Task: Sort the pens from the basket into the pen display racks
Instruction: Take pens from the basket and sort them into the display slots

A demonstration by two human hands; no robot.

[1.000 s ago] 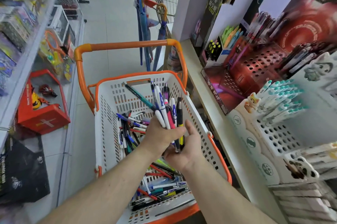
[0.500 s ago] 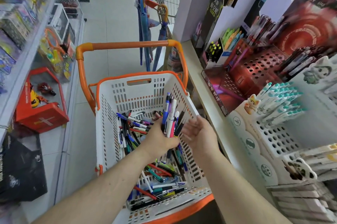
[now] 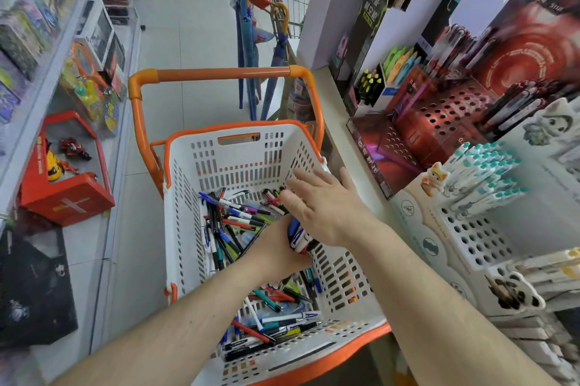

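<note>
A white basket [image 3: 185,203] with orange rim and handle stands in the aisle, its floor covered with several loose pens [image 3: 238,222]. Inside it my left hand [image 3: 276,247] grips a bundle of pens [image 3: 299,236], most of the bundle hidden under my right hand. My right hand [image 3: 323,206] lies flat over the bundle, fingers straight and spread toward the basket's far right corner. On the shelf to the right stand a red perforated pen rack [image 3: 439,125] and a white perforated rack [image 3: 483,228] holding teal-capped pens [image 3: 483,175].
A left shelf carries toy boxes and a red case [image 3: 62,194]. Umbrellas [image 3: 251,49] hang beyond the basket, next to a wire cart. Tiled floor runs between shelf and basket. More pen displays and cat-figure tags line the right shelf.
My left hand has lowered the pen bundle from upright above the basket down into it. My right hand has moved from beside the bundle to lie flat over it.
</note>
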